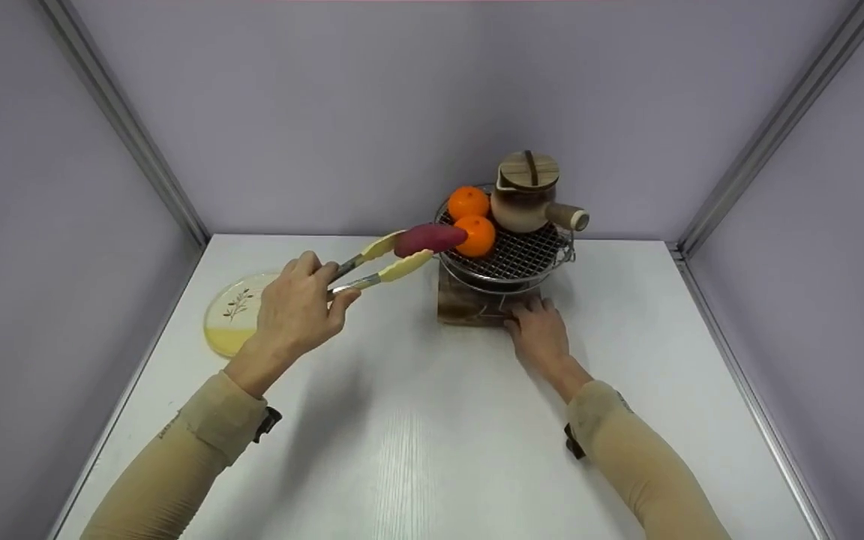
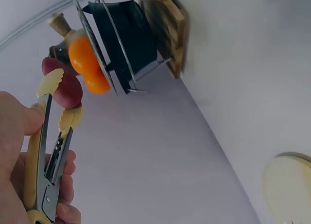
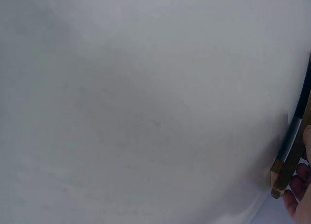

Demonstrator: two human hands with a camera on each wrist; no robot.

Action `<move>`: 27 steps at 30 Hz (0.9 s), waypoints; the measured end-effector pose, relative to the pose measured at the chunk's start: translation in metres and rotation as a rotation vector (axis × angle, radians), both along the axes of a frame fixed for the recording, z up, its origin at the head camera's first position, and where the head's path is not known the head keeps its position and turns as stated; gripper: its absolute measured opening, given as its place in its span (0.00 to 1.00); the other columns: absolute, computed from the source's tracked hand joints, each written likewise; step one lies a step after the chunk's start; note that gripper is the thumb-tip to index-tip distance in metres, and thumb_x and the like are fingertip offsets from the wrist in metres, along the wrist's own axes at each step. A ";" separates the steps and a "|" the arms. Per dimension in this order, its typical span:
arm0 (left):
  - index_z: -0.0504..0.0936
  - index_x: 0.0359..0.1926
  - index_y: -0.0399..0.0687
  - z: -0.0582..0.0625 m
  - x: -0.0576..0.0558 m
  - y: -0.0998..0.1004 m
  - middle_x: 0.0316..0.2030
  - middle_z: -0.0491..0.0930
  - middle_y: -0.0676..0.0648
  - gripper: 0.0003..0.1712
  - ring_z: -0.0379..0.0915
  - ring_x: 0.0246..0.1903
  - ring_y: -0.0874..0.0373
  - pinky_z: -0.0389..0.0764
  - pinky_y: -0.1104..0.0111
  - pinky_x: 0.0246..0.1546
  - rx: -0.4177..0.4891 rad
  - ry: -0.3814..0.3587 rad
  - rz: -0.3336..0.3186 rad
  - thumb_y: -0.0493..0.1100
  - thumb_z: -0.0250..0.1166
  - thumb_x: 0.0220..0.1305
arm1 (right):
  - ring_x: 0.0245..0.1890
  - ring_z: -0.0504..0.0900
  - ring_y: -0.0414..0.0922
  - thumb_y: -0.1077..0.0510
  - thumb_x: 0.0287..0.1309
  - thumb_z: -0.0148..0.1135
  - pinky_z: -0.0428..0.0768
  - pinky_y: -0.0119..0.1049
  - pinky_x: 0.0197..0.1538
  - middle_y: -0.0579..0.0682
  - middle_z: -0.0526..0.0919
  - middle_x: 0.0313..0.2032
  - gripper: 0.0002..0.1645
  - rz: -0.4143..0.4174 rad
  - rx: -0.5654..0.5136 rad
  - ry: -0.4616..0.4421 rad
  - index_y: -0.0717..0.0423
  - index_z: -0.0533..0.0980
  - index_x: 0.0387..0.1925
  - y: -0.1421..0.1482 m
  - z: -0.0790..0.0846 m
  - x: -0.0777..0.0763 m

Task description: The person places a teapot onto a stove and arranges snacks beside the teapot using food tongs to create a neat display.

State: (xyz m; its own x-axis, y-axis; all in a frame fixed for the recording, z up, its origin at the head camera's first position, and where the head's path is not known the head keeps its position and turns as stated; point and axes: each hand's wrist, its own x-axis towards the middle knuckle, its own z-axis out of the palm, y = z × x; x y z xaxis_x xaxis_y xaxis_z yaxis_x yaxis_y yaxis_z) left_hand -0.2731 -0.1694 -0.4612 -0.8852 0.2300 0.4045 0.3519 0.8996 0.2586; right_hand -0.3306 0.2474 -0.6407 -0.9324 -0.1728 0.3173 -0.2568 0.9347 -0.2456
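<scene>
My left hand (image 1: 295,304) grips yellow-tipped tongs (image 1: 406,267), also seen in the left wrist view. Between the tong tips is a purple-red sweet potato (image 1: 426,238), raised at the left side of a round wire grill rack (image 1: 526,259). From the head view it overlaps the front one of two oranges (image 1: 477,244); whether they touch I cannot tell. Below the rack is a dark pan (image 2: 124,34) on a wooden base (image 1: 462,306). My right hand (image 1: 541,330) holds the front right edge of that base, its fingers curled at the wood in the right wrist view.
A brown-and-cream teapot (image 1: 522,210) with a wooden lid and side handle stands on the rack's back right. The second orange (image 1: 468,202) lies behind the front one. A cream and yellow plate (image 1: 226,322) rests at the table's left, partly behind my left hand.
</scene>
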 end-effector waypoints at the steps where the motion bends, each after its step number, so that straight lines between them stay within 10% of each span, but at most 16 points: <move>1: 0.88 0.51 0.41 0.002 0.001 0.002 0.39 0.77 0.42 0.24 0.73 0.36 0.47 0.77 0.55 0.34 0.001 -0.004 -0.001 0.59 0.73 0.75 | 0.55 0.81 0.64 0.51 0.80 0.68 0.83 0.59 0.59 0.63 0.87 0.57 0.16 0.000 0.002 -0.002 0.57 0.85 0.56 0.000 -0.001 -0.001; 27: 0.90 0.50 0.42 0.013 0.006 0.058 0.40 0.80 0.43 0.26 0.81 0.41 0.45 0.88 0.48 0.38 -0.063 -0.015 -0.098 0.62 0.72 0.75 | 0.55 0.80 0.65 0.51 0.80 0.68 0.82 0.62 0.58 0.64 0.85 0.59 0.17 -0.003 0.001 -0.025 0.59 0.85 0.57 -0.001 0.001 -0.001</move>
State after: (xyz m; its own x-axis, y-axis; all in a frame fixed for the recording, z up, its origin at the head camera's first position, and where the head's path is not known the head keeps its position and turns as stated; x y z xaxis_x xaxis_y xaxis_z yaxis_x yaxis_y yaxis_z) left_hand -0.2666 -0.1117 -0.4482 -0.8628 0.3402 0.3739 0.4356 0.8756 0.2087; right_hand -0.3315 0.2466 -0.6393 -0.9405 -0.1699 0.2941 -0.2476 0.9357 -0.2512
